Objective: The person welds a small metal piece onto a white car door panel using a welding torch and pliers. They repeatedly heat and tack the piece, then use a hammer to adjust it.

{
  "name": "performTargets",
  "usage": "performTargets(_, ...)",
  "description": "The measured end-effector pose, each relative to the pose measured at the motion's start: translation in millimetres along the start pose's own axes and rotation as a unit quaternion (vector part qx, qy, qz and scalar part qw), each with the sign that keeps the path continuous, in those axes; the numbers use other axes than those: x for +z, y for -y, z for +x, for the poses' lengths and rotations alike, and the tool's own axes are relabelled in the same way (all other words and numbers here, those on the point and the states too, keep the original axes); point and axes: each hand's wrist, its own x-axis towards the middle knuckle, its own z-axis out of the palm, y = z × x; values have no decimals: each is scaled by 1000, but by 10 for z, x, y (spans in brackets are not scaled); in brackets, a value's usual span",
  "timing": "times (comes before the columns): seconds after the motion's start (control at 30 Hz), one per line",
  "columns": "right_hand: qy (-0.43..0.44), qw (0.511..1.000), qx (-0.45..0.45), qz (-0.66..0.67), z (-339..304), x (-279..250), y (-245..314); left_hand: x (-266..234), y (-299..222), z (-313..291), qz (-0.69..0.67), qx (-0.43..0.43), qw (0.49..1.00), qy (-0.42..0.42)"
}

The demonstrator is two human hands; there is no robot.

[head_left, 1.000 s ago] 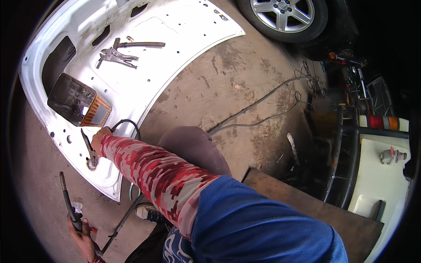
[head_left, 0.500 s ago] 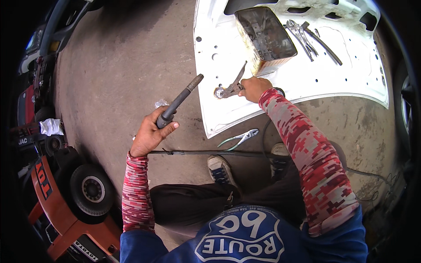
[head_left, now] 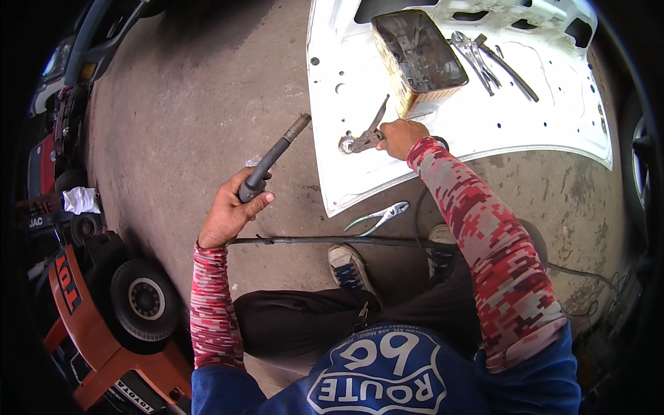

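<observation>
While a bright orange metal vehicle (head_left: 86,304) w/ a black rubber tyre (head_left: 124,294) is seen at far L, a crumpled white bag (head_left: 81,200) is seen just above it. Next, a black tube-shaped torch w/ a dull metal tip (head_left: 274,153) is held in the L hand (head_left: 232,209), w/ fingers wrapped round its grip. The tip is pointed up & R, nr the edge of a big white metal car panel (head_left: 539,128); its height can't be told. Below, a long black cable (head_left: 311,241) is stretched over the floor, & silver pliers w/ green handles (head_left: 391,213) are laid just above it. A rusty grey metal clamp (head_left: 364,142) is set w/ its nose at a small round patch nr the panel's L edge; one handle is gripped in the R hand (head_left: 403,138), fingers curled round. On the panel, just past that hand, an open box-shaped tin (head_left: 425,102) is stood, w/ metal bits (head_left: 413,59) inside. To its R, grey locking pliers (head_left: 475,62) are laid by a long-handled dark hammer (head_left: 517,78).
</observation>
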Motion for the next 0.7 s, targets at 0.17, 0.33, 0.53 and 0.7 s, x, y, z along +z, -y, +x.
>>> performTargets(0.17, -1, 1000, 0, 1, 18, 24, -14, -31, -51, -25, -2, -4, 1000, 8)
performTargets(0.33, -2, 1000, -16, 2, 38, 49, -34, -3, -69, -23, -8, 8, 1000, 4)
performTargets(0.53, -1, 1000, 0, 2, 37, 51, -24, -35, -98, -31, -6, -23, 1000, 12)
performTargets(0.7, -1, 1000, 7, 2, 28, 35, -9, -32, -83, -20, 4, -27, 1000, 14)
